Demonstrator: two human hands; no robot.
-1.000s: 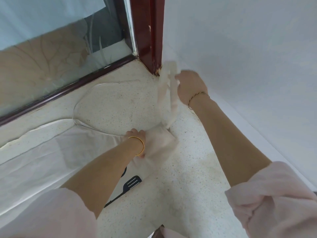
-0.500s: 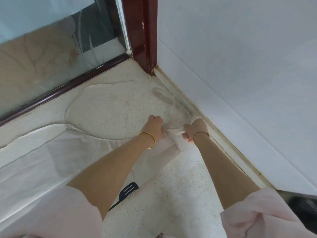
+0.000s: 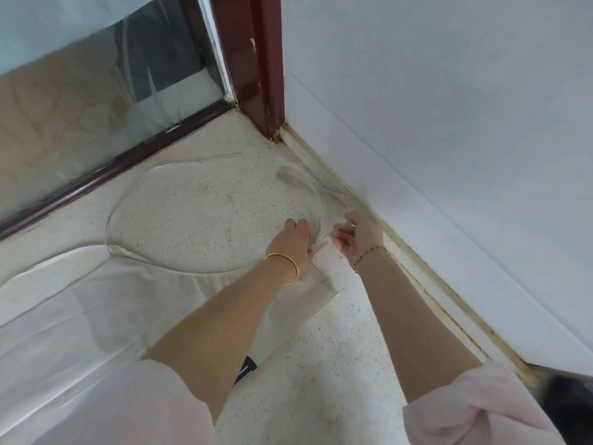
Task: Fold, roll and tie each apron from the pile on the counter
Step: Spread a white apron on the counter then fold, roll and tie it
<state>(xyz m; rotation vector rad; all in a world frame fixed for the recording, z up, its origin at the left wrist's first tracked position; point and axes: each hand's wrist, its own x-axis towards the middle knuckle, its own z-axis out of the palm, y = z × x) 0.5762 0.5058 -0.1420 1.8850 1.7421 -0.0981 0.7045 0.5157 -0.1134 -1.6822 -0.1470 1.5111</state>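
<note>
While both arms reach toward twelve o'clock, the left hand (image 3: 296,240) lies knuckles-up on the upper corner of the apron (image 3: 96,303), its fingers curled down over the thin cloth and holding it against the counter (image 3: 321,364). Just beside it at three o'clock, the right hand (image 3: 361,234) is closed in a pinch, thumb and fingertips nipping a narrow white tie (image 3: 342,227) that comes off that same corner. How tightly either hand squeezes cannot be told. The apron itself is sheer and white, spread flat from the hands toward eight o'clock, where it fills the lower left of the view and passes under the left forearm. A thin strap (image 3: 154,170) from it lies in a wide oval on the speckled stone at about eleven o'clock of the left hand. A gold bangle (image 3: 284,268) circles the left wrist and a fine bracelet (image 3: 369,254) the right; pale pink sleeves (image 3: 475,412) are pushed up both arms. At six o'clock of the left hand, a black utensil (image 3: 246,372) shows its slotted end from beneath the forearm. A window (image 3: 96,91) runs along the counter's ten o'clock edge, a dark red frame post (image 3: 256,59) stands at twelve, and a white wall (image 3: 449,123) closes the two o'clock side, with the right hand close against its foot.
</note>
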